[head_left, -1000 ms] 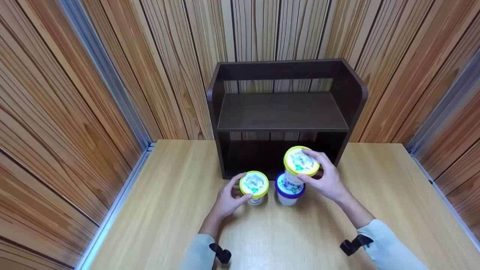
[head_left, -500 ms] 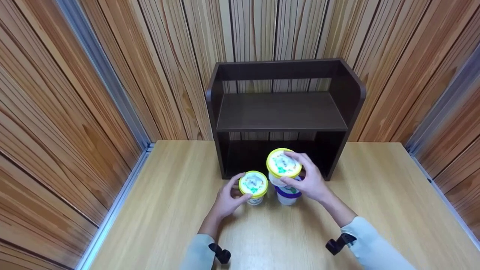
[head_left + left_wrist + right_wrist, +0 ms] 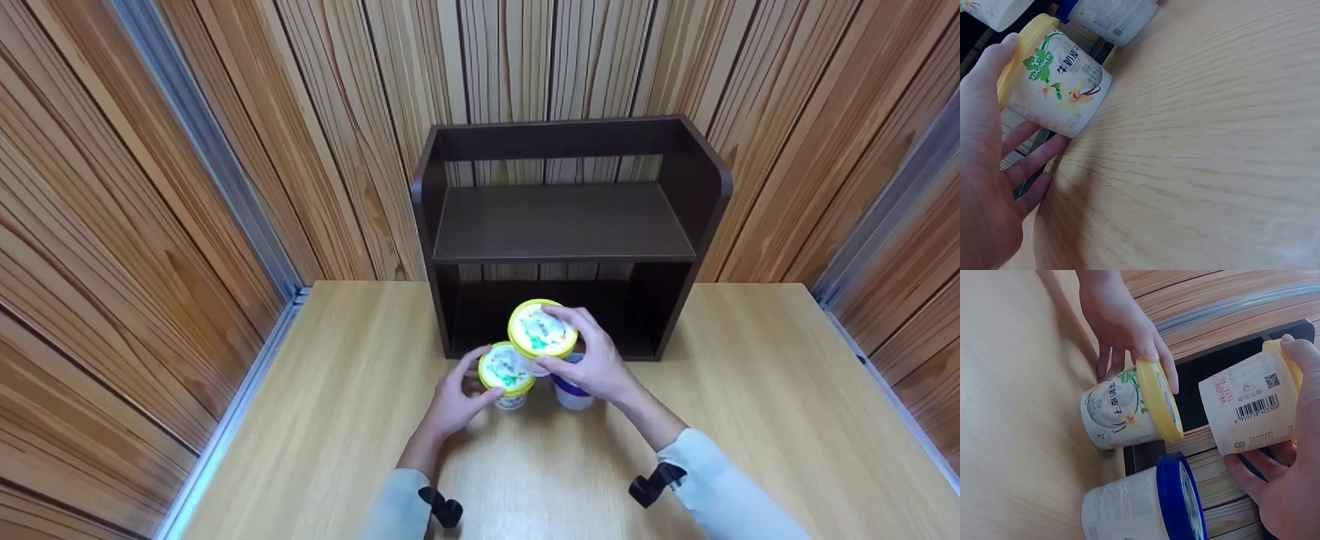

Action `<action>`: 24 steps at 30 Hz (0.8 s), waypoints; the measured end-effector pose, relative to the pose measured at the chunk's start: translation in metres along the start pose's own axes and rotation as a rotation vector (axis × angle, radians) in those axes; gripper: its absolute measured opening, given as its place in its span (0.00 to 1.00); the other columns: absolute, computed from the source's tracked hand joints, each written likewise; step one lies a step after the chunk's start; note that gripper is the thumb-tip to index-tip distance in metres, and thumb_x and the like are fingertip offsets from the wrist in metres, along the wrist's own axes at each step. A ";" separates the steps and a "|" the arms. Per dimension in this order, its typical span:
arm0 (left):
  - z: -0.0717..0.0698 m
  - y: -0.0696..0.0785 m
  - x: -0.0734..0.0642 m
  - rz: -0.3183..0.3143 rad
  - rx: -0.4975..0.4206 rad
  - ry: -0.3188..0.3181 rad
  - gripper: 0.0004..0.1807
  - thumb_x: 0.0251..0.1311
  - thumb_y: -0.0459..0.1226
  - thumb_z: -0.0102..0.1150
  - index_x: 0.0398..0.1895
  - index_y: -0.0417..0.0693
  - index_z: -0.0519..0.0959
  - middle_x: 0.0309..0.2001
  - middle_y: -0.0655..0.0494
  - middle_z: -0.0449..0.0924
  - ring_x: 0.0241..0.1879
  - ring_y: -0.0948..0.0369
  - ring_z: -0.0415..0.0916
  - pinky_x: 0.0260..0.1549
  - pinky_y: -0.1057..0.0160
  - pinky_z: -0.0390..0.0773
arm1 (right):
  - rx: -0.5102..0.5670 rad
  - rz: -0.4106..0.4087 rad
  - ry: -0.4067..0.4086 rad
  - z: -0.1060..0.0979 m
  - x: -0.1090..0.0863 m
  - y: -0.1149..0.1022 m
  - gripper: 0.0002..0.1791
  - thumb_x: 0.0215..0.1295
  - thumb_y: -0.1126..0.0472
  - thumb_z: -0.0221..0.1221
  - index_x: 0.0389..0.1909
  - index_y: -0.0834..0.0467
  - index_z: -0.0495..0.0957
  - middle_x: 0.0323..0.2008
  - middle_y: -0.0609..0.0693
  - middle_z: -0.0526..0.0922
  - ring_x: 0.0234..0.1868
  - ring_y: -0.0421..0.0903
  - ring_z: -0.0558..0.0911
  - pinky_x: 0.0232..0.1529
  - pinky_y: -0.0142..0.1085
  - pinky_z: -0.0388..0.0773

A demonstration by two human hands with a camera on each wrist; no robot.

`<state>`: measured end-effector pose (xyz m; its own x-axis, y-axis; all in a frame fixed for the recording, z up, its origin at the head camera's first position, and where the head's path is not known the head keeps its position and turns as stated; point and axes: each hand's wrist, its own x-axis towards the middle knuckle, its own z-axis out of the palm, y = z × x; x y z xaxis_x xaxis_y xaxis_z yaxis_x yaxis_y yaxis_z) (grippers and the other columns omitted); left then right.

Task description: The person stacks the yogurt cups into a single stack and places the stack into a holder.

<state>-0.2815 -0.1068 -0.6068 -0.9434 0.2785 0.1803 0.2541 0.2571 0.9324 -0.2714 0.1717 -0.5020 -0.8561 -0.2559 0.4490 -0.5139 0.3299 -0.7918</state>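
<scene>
My left hand (image 3: 454, 397) holds a white paper tub with a yellow lid (image 3: 501, 369) by its lid, thumb and forefinger at opposite sides; this tub (image 3: 1064, 81) stands upright on the table. Raised above the table, a second yellow-lidded tub (image 3: 541, 330) is gripped by my right hand (image 3: 600, 367); its barcode side faces the right wrist camera, where the tub (image 3: 1249, 408) looks well apart from the lower one. Just right of the standing yellow-lidded tub is a tub with a dark blue lid (image 3: 1129, 506), partly hidden by my right hand in the head view.
A dark brown two-level shelf unit (image 3: 562, 221) stands behind the tubs, against the wood-panelled wall (image 3: 510, 60). The light wooden table (image 3: 337, 420) spreads to both sides. Metal strips (image 3: 225, 435) run along the side walls.
My right hand has carried its yellow-lidded tub leftward, from above the blue-lidded tub to above and behind the left one. The left hand and its tub have stayed in place.
</scene>
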 end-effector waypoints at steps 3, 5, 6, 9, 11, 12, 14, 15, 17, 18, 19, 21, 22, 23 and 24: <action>0.000 0.000 0.000 -0.004 0.000 0.000 0.40 0.72 0.40 0.77 0.84 0.54 0.71 0.63 0.39 0.84 0.54 0.50 0.89 0.59 0.51 0.90 | 0.009 0.002 -0.003 0.005 0.001 0.000 0.41 0.63 0.61 0.81 0.77 0.57 0.79 0.63 0.58 0.83 0.61 0.45 0.81 0.62 0.31 0.81; 0.000 0.000 0.000 -0.006 0.003 -0.002 0.40 0.73 0.41 0.76 0.84 0.54 0.70 0.64 0.39 0.84 0.55 0.50 0.89 0.59 0.51 0.90 | 0.010 -0.001 -0.003 0.009 0.002 0.001 0.41 0.63 0.61 0.81 0.77 0.57 0.79 0.63 0.58 0.83 0.61 0.45 0.81 0.62 0.33 0.81; 0.000 0.000 0.000 -0.008 0.007 -0.003 0.40 0.73 0.41 0.76 0.84 0.54 0.70 0.64 0.39 0.84 0.55 0.51 0.89 0.59 0.51 0.90 | 0.013 -0.002 -0.001 0.011 0.003 0.001 0.41 0.62 0.61 0.81 0.77 0.57 0.79 0.63 0.59 0.83 0.61 0.45 0.81 0.62 0.33 0.81; -0.001 0.000 0.001 -0.015 0.015 -0.008 0.40 0.74 0.41 0.76 0.85 0.55 0.69 0.64 0.40 0.84 0.55 0.52 0.89 0.58 0.55 0.90 | 0.022 -0.003 -0.003 0.016 0.004 0.002 0.41 0.62 0.61 0.81 0.77 0.57 0.79 0.63 0.59 0.83 0.60 0.45 0.81 0.60 0.33 0.83; -0.001 0.000 0.001 -0.020 0.017 -0.011 0.40 0.74 0.42 0.75 0.85 0.55 0.69 0.65 0.41 0.84 0.55 0.52 0.89 0.58 0.56 0.89 | 0.040 0.004 -0.010 0.019 0.004 0.002 0.41 0.62 0.61 0.81 0.77 0.57 0.79 0.63 0.60 0.82 0.60 0.45 0.81 0.58 0.33 0.85; -0.001 0.001 0.001 -0.024 0.019 -0.011 0.40 0.74 0.42 0.75 0.85 0.55 0.69 0.65 0.41 0.84 0.55 0.52 0.89 0.57 0.58 0.89 | 0.052 0.009 -0.016 0.020 0.005 0.002 0.41 0.63 0.61 0.81 0.77 0.57 0.78 0.64 0.60 0.82 0.60 0.45 0.81 0.58 0.32 0.85; -0.001 0.001 0.002 -0.023 0.018 -0.011 0.40 0.74 0.41 0.75 0.85 0.55 0.69 0.65 0.41 0.84 0.55 0.51 0.89 0.57 0.60 0.89 | 0.073 0.027 -0.028 0.023 0.005 0.002 0.41 0.64 0.61 0.80 0.78 0.57 0.77 0.65 0.61 0.80 0.61 0.46 0.80 0.58 0.32 0.86; -0.001 0.001 0.002 -0.024 0.018 -0.010 0.40 0.74 0.41 0.75 0.85 0.55 0.69 0.65 0.41 0.84 0.56 0.51 0.89 0.56 0.61 0.89 | 0.084 0.038 -0.033 0.024 0.005 0.002 0.41 0.64 0.62 0.80 0.78 0.57 0.77 0.65 0.61 0.80 0.62 0.47 0.80 0.58 0.32 0.86; -0.001 0.001 0.002 -0.026 0.020 -0.007 0.40 0.74 0.41 0.75 0.85 0.55 0.69 0.65 0.40 0.84 0.56 0.50 0.89 0.56 0.60 0.89 | 0.106 0.064 -0.047 0.027 0.005 0.003 0.42 0.65 0.62 0.79 0.79 0.58 0.75 0.67 0.62 0.78 0.63 0.48 0.79 0.60 0.33 0.86; -0.001 0.001 0.001 -0.031 0.020 -0.007 0.40 0.74 0.41 0.75 0.85 0.55 0.69 0.65 0.40 0.84 0.56 0.50 0.89 0.56 0.61 0.89 | 0.115 0.081 -0.052 0.029 0.005 0.003 0.42 0.65 0.62 0.79 0.80 0.58 0.75 0.67 0.62 0.78 0.64 0.49 0.79 0.61 0.34 0.86; -0.001 0.001 0.001 -0.034 0.021 -0.008 0.40 0.74 0.41 0.75 0.85 0.55 0.69 0.65 0.41 0.84 0.56 0.49 0.89 0.57 0.60 0.89 | 0.122 0.096 -0.055 0.031 0.004 0.004 0.42 0.66 0.62 0.79 0.80 0.57 0.75 0.67 0.61 0.78 0.65 0.50 0.79 0.62 0.36 0.86; -0.001 0.001 0.001 -0.044 0.020 -0.007 0.41 0.74 0.42 0.75 0.85 0.56 0.68 0.64 0.41 0.83 0.56 0.49 0.89 0.58 0.58 0.89 | 0.131 0.124 -0.064 0.034 0.003 0.005 0.42 0.67 0.62 0.79 0.81 0.56 0.74 0.68 0.61 0.77 0.66 0.51 0.79 0.63 0.37 0.86; -0.001 0.001 0.000 -0.040 0.022 -0.008 0.41 0.73 0.41 0.75 0.85 0.55 0.68 0.64 0.41 0.83 0.56 0.48 0.89 0.58 0.57 0.89 | 0.134 0.136 -0.069 0.035 0.003 0.005 0.42 0.67 0.61 0.79 0.81 0.56 0.74 0.68 0.61 0.77 0.67 0.52 0.79 0.64 0.37 0.85; -0.001 0.001 0.000 -0.039 0.024 -0.007 0.41 0.73 0.41 0.75 0.85 0.54 0.68 0.63 0.40 0.83 0.56 0.48 0.89 0.58 0.56 0.90 | 0.135 0.144 -0.071 0.037 0.003 0.006 0.43 0.67 0.61 0.79 0.81 0.56 0.74 0.69 0.60 0.77 0.67 0.52 0.79 0.64 0.36 0.85; -0.001 0.001 0.000 -0.039 0.023 -0.006 0.41 0.73 0.41 0.75 0.85 0.53 0.68 0.63 0.40 0.83 0.56 0.48 0.89 0.58 0.55 0.89 | 0.140 0.151 -0.072 0.038 0.002 0.006 0.43 0.67 0.61 0.79 0.81 0.55 0.74 0.68 0.61 0.77 0.67 0.52 0.79 0.63 0.35 0.85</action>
<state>-0.2819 -0.1072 -0.6059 -0.9513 0.2737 0.1416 0.2218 0.2888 0.9314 -0.2745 0.1385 -0.5214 -0.9142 -0.2789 0.2940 -0.3631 0.2416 -0.8999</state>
